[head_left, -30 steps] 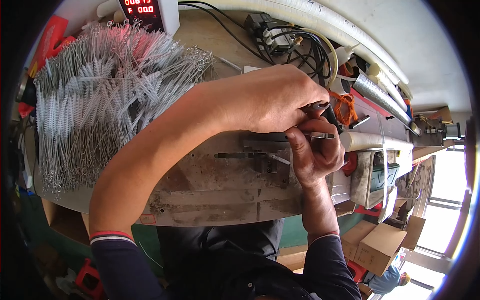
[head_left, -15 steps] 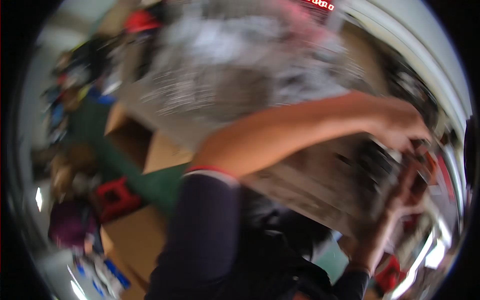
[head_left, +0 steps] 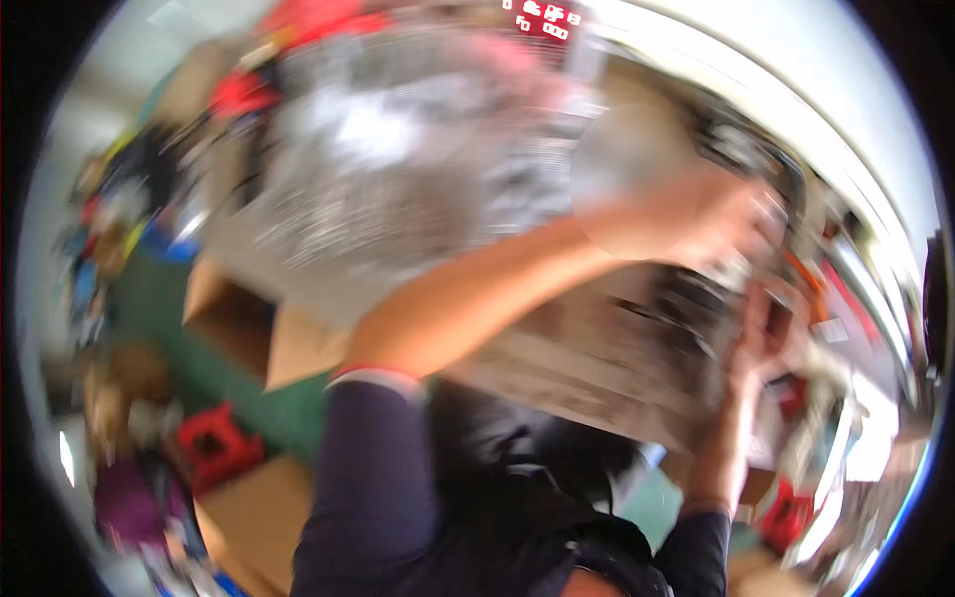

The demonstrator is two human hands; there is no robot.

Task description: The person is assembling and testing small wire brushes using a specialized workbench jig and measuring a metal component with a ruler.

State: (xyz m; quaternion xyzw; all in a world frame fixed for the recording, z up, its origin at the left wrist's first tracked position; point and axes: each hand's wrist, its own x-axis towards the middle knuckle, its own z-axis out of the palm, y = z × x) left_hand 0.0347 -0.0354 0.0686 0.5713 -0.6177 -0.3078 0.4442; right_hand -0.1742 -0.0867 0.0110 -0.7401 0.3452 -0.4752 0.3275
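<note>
My left arm stretches across the table to the right, and my left hand is bent downward at the table's right part. Motion smears its fingers, so what they hold, if anything, is unclear. Just below it my right hand is raised with curled fingers around something I cannot make out. A small gap separates the two hands. Black items lie on the table beside both hands, too blurred to name. A heap of clear, shiny plastic wrapping covers the table's far left part.
An open cardboard box stands left of the table on a green floor. Farther left are a red stool, another carton and a person in a purple top. A red-lit display stands at the back.
The whole view has shifted, so most things sit farther left. My left hand has lifted off my right hand; they were together before and are now slightly apart.
</note>
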